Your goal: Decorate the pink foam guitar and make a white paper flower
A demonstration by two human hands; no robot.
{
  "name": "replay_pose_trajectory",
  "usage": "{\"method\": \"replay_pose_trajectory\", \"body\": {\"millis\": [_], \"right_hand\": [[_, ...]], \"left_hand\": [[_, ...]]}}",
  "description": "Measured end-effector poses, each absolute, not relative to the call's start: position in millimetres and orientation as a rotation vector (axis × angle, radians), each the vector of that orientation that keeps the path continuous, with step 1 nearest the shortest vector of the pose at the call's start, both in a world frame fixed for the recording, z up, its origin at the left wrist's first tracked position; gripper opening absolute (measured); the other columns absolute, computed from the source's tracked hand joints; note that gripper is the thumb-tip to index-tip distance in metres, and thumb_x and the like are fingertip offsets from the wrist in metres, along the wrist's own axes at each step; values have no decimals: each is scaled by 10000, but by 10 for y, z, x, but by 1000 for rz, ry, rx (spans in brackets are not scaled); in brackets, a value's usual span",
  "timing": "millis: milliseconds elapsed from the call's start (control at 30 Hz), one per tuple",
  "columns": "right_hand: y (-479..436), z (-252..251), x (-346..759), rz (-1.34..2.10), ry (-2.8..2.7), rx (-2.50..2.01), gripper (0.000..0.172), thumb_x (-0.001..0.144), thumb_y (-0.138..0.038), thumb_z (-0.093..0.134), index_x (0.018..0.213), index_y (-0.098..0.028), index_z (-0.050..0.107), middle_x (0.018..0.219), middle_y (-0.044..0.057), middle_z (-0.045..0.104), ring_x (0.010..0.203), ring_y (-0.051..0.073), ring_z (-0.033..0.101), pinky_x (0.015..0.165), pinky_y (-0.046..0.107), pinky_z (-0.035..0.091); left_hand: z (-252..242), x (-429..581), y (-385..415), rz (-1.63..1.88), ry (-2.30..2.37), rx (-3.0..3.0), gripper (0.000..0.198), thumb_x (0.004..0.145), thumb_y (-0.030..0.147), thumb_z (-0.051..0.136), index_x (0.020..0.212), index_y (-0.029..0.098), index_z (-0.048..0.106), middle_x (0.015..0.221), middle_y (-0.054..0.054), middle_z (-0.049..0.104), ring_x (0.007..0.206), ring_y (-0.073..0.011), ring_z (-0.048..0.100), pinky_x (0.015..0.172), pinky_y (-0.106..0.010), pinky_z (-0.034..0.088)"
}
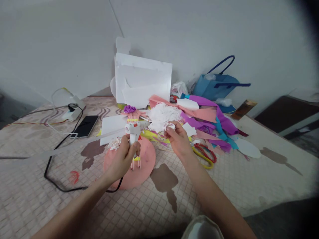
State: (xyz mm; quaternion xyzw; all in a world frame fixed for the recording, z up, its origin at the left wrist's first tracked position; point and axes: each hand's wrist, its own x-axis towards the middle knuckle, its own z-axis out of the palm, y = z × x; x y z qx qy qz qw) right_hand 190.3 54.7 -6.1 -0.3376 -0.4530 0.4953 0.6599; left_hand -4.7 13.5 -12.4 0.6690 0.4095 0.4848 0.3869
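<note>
My left hand [123, 156] is wrapped round the handle of a white hot glue gun [135, 132], its nozzle pointing right and a long pale glue stick [99, 137] trailing out behind it. My right hand [178, 141] pinches a small white piece [171, 125], too small to make out fully, at the edge of a heap of white strands [164, 115]. Under the glue gun lies a round pink disc [146, 166]. On it rests a pink figure with yellow bands [133, 117] and a purple ruffled flower [130, 109], partly hidden by my left hand.
Red and yellow-handled scissors [205, 155] lie right of my right wrist, near purple strips [225, 116]. A black cord [59, 187] loops across the table from the power strip [71, 114]. A phone [86, 126] lies left; foam sheets [144, 79] and a blue bag [215, 87] stand behind.
</note>
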Motion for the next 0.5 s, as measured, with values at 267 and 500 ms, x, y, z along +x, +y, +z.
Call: {"method": "replay_pose_trajectory", "body": {"millis": [267,500], "right_hand": [[411,-167,1604,1193,-1167,-759,180,733,-233,640,891,-228,554,764,-33,607,678,108,588,686,269,490],[331,-166,1494,866,-1352,-911,159,758,-219,615,899,-225,541,835,0,600,742,134,586,679,277,491]], "left_hand": [[-106,-3,94,1218,1041,1676,125,920,270,360,818,211,316,658,50,440,598,-99,454,598,-251,393],[-147,45,57,1157,1072,1662,106,911,265,373,837,211,322,675,47,446,582,-96,453,569,-241,395]]}}
